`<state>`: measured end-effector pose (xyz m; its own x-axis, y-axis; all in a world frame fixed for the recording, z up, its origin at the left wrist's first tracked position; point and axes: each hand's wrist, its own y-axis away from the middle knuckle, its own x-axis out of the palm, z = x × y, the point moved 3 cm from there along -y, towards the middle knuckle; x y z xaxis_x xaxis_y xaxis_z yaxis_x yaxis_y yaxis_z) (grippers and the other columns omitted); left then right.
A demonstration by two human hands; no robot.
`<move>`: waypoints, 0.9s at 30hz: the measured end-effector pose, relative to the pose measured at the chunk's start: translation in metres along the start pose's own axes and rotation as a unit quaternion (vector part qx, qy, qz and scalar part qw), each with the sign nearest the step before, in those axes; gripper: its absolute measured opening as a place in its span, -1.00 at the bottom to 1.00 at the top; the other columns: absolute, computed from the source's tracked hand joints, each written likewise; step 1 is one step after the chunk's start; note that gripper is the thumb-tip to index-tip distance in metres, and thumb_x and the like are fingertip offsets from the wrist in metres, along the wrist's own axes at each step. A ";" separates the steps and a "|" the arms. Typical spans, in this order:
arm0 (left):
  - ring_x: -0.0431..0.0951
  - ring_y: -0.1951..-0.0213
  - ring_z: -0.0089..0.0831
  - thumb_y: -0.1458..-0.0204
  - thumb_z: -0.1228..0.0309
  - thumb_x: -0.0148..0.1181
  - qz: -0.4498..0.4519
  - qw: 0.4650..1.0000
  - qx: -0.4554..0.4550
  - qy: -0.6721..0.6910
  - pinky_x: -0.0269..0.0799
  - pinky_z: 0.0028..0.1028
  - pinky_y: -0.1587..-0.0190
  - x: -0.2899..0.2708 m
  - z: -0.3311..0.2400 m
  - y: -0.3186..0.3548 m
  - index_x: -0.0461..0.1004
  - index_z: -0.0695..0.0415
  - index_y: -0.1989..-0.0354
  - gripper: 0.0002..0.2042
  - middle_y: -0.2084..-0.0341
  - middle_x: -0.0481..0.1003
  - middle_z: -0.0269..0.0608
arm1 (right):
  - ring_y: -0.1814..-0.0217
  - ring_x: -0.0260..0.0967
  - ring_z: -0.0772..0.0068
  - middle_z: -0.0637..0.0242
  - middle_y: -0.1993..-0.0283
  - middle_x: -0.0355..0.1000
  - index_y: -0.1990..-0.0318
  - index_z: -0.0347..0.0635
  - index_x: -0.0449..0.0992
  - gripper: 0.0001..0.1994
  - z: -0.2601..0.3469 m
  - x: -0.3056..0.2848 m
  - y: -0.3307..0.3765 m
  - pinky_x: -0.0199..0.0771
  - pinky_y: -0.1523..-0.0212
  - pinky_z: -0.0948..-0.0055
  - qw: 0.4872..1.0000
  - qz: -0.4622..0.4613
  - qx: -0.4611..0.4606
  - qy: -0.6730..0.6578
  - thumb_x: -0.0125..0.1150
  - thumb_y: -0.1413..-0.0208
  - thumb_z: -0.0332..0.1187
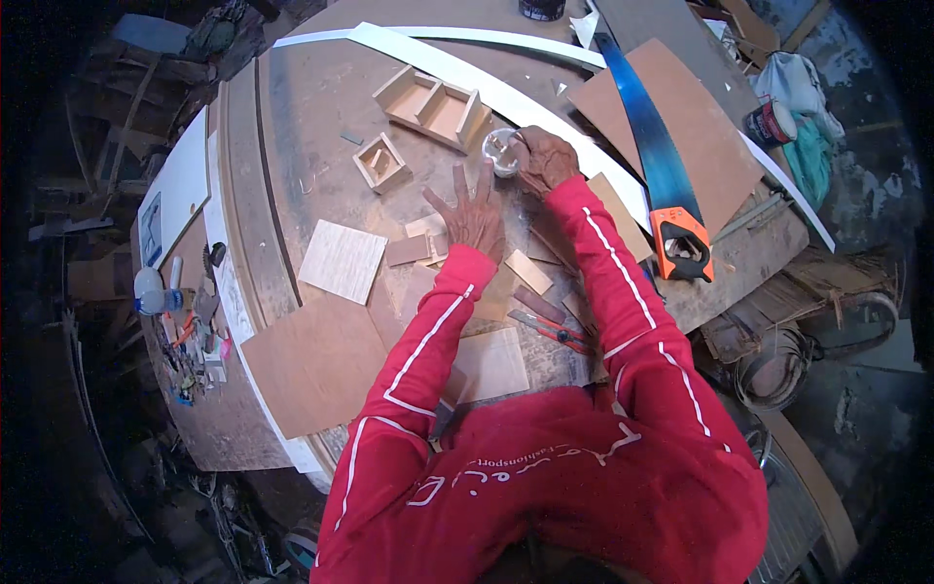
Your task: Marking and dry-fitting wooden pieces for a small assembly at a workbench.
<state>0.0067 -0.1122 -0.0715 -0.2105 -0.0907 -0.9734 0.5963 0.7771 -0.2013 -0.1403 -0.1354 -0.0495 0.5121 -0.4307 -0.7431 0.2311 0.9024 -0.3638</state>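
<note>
My right hand is closed at the right rim of a small clear round tub. Some small light pieces show inside the tub, too small to name. My left hand lies with fingers spread just below the tub, palm down, gripping nothing. Left of it sits a small open wooden box with a wood bit inside. Beyond stands a longer wooden box split by dividers. Small wood pieces lie beside my left wrist, and a pale square panel is farther left.
A handsaw with an orange handle rests on a brown board to the right. Long white strips cross the bench behind my hands. Red-handled pliers and wood offcuts lie near my body. Tools clutter the left side.
</note>
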 end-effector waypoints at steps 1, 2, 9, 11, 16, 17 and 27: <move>-0.06 -0.29 0.09 0.02 0.41 -0.03 -0.008 1.000 -0.002 -0.006 -0.43 0.51 -0.08 0.001 -0.001 -0.001 0.47 0.09 0.40 -0.86 -0.28 0.05 -0.31 | 0.29 0.40 0.03 0.06 0.40 0.43 0.33 -0.18 0.47 -0.74 -0.004 0.004 -0.002 0.36 0.26 0.20 0.999 0.014 0.033 -0.010 -0.01 -0.08 -0.18; -0.07 -0.30 0.04 -0.02 0.38 -0.07 0.023 0.999 -0.013 -0.038 -0.43 0.51 -0.07 0.005 -0.001 -0.002 0.44 0.05 0.22 -0.80 -0.29 0.02 -0.39 | 0.29 0.40 0.00 0.04 0.40 0.42 0.33 -0.19 0.47 -0.72 -0.008 0.008 -0.003 0.35 0.26 0.19 0.996 0.037 0.082 -0.010 -0.03 -0.08 -0.16; -0.06 -0.29 0.10 -0.03 0.39 -0.09 0.007 0.999 -0.017 -0.034 -0.47 0.52 -0.08 0.006 -0.003 -0.001 0.53 0.11 0.28 -0.77 -0.28 0.06 -0.33 | 0.22 0.39 -0.12 -0.05 0.30 0.44 0.31 -0.21 0.48 -0.64 -0.024 -0.008 -0.016 0.34 0.18 0.11 0.982 0.026 0.170 -0.083 -0.10 -0.05 -0.09; -0.06 -0.29 0.11 -0.03 0.39 -0.09 0.020 0.998 -0.014 -0.066 -0.48 0.52 -0.08 0.003 -0.003 -0.001 0.53 0.10 0.25 -0.76 -0.28 0.07 -0.33 | 0.23 0.39 -0.12 -0.09 0.34 0.43 0.31 -0.22 0.50 -0.62 -0.024 -0.017 -0.016 0.34 0.19 0.11 0.983 0.019 0.158 -0.092 -0.11 -0.06 -0.08; -0.08 -0.30 0.07 0.00 0.39 -0.05 0.051 0.994 -0.012 -0.093 -0.51 0.55 -0.05 -0.005 -0.002 -0.003 0.53 0.08 0.22 -0.76 -0.27 0.09 -0.35 | 0.46 0.41 0.08 0.02 0.50 0.44 0.33 -0.25 0.54 -0.68 -0.027 -0.052 -0.006 0.36 0.38 0.27 0.972 -0.092 0.151 -0.156 -0.04 -0.06 -0.18; -0.03 -0.28 0.02 0.06 0.43 0.01 -0.003 0.999 -0.016 -0.052 -0.39 0.48 -0.09 -0.009 -0.002 -0.002 0.47 0.10 0.34 -0.86 -0.24 0.12 -0.29 | 0.52 0.41 0.21 0.11 0.54 0.45 0.33 -0.25 0.54 -0.72 -0.029 -0.060 0.000 0.35 0.43 0.34 0.958 -0.111 0.158 -0.213 -0.01 -0.06 -0.23; 0.51 0.45 -0.55 -0.01 0.48 0.19 0.010 0.598 -0.200 0.776 0.42 -0.67 0.42 -0.029 0.023 0.037 0.36 0.25 0.16 -0.76 0.39 0.50 -0.25 | 0.56 0.26 0.65 0.25 0.39 0.43 0.08 -0.27 0.30 -0.77 -0.012 -0.084 0.137 0.15 0.66 0.70 0.739 -0.077 0.286 -0.605 -0.01 -0.10 -0.44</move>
<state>0.0528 -0.0951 -0.0537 -0.8566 0.3675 0.3621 0.4435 0.8831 0.1531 -0.1609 0.0243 -0.0438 0.7278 -0.5134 0.4547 0.4989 0.8513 0.1625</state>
